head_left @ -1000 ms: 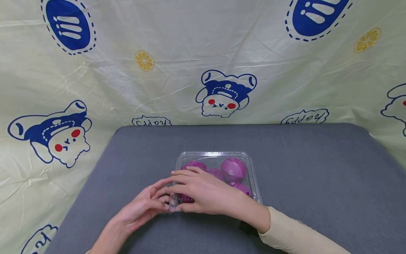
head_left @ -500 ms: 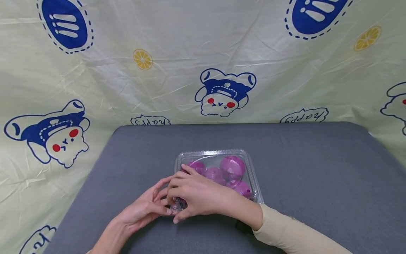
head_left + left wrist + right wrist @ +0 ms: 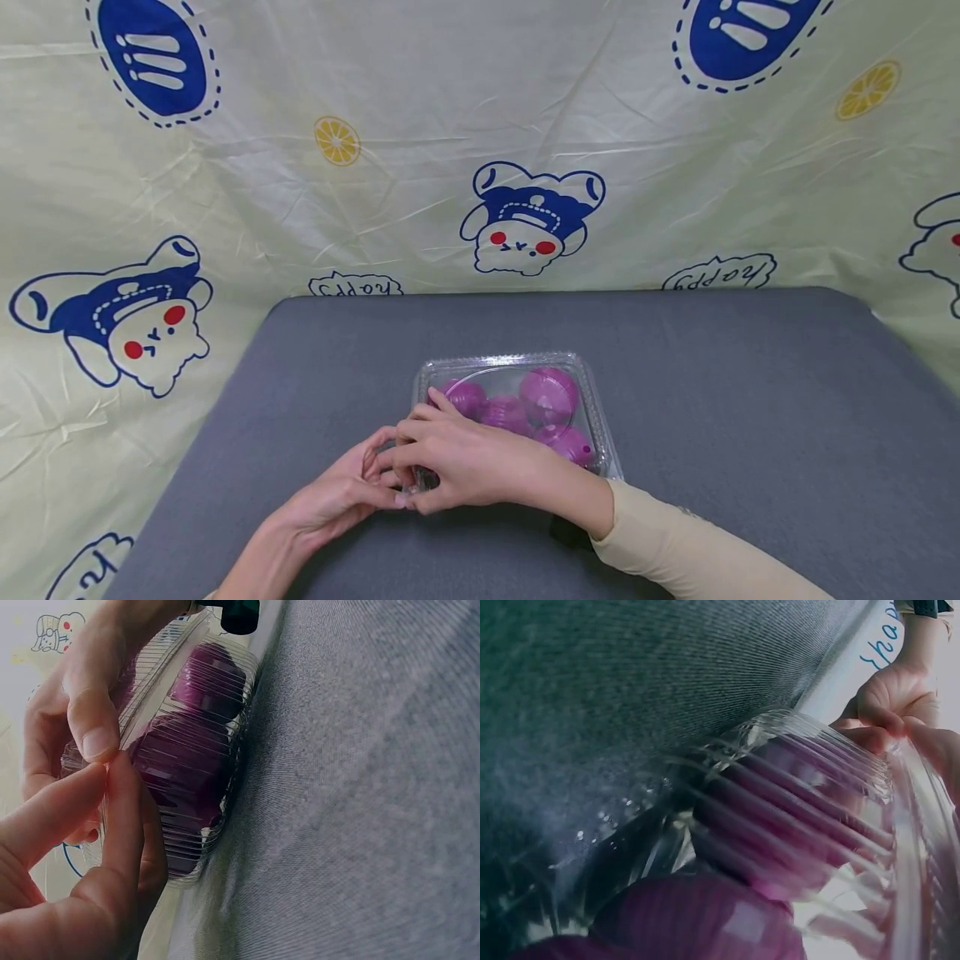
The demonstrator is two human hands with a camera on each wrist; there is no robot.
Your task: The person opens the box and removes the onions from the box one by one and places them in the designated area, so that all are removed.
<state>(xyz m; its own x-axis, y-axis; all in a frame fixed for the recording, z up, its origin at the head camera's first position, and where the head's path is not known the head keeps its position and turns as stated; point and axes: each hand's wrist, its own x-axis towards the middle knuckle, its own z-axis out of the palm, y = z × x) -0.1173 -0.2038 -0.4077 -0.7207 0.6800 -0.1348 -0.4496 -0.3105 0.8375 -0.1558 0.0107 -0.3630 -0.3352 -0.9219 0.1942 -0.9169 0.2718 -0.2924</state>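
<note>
A clear plastic clamshell box (image 3: 501, 361) lies on the table, holding several purple round pieces (image 3: 550, 395); one has a ribbed side. My left hand (image 3: 341, 492) comes in at the near left corner, where its thumb and forefinger pinch the box's rim, as the left wrist view shows. Reaching across the front of the box, my right hand (image 3: 468, 458) grips the same corner with its thumb (image 3: 97, 724) on the rim and its other fingers over the lid. In the right wrist view the ribbed wall and the rim (image 3: 907, 885) run up to both hands.
The box stands on a grey cloth-covered table (image 3: 720, 433). Behind it hangs a pale curtain (image 3: 420, 75) printed with cartoon figures and orange slices. A dark strap piece (image 3: 570, 533) sits under the right wrist.
My right hand's thumb lifted off the corner, then came back down onto the rim. Its fingers curled more, uncovering more of the purple pieces. My left hand stayed nearly still.
</note>
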